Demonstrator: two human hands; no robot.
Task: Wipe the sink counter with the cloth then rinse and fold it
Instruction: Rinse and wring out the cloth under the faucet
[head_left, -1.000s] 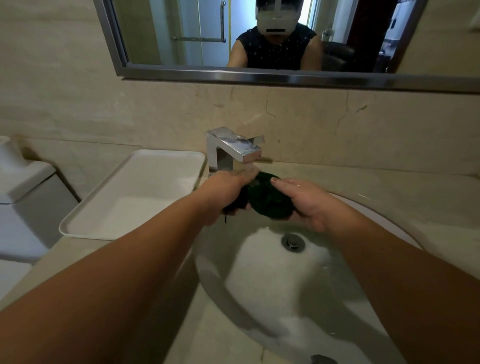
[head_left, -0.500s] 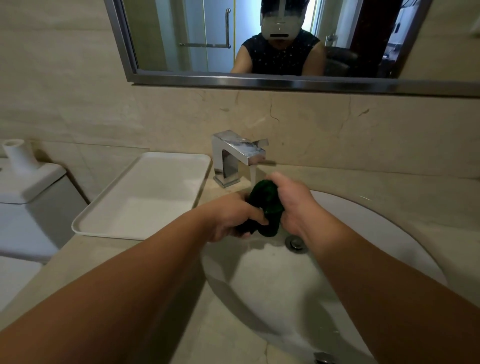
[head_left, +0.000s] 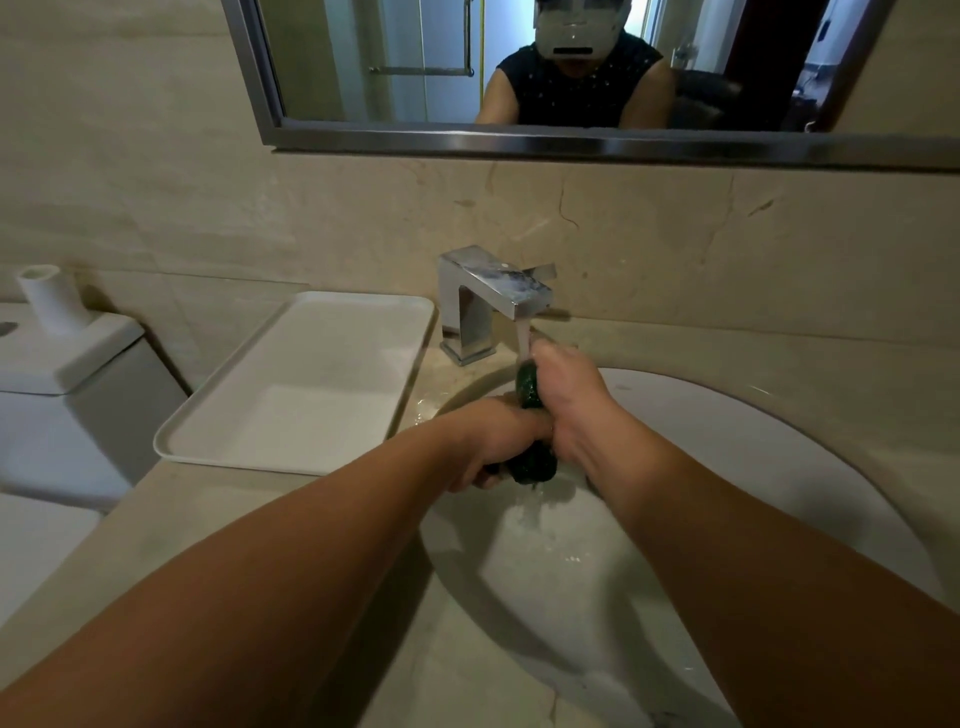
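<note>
A dark green cloth (head_left: 531, 387) is bunched into a tight roll over the white sink basin (head_left: 753, 441). My left hand (head_left: 498, 441) grips its lower end and my right hand (head_left: 566, 400) grips its upper end, right under the chrome faucet (head_left: 493, 296). Water runs from the spout onto the cloth and my right hand, and more drips from the cloth's lower end into the basin. Most of the cloth is hidden inside my fists.
A white rectangular tray (head_left: 311, 384) lies on the beige stone counter (head_left: 701, 353) left of the faucet. A white toilet tank (head_left: 67, 374) stands at far left. A mirror (head_left: 571, 67) hangs above and reflects a person.
The cloth has gone from a loose bunch held between both hands to a tight roll. My right hand rose under the water stream and my left hand dropped lower.
</note>
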